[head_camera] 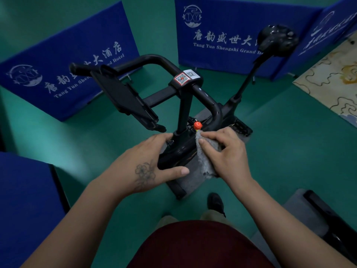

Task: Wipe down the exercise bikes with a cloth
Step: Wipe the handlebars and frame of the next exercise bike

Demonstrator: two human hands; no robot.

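A black exercise bike (185,105) stands in front of me, with handlebars, a tablet holder (123,99), a red knob (197,125) and a saddle (278,38) at the far right. My left hand (148,165) grips the left side of the bike's lower frame (177,151), thumb stretched along its near edge. My right hand (226,151) holds a grey fluffy cloth (205,157) and presses it against the right side of that frame, just below the red knob.
Blue hotel banners (222,35) stand around the bike on the green floor (270,142). A grey mat (191,182) lies under the bike. Part of another machine (328,219) is at the lower right. A patterned carpet (332,78) lies at the right edge. My shoe (215,203) is near the bike's base.
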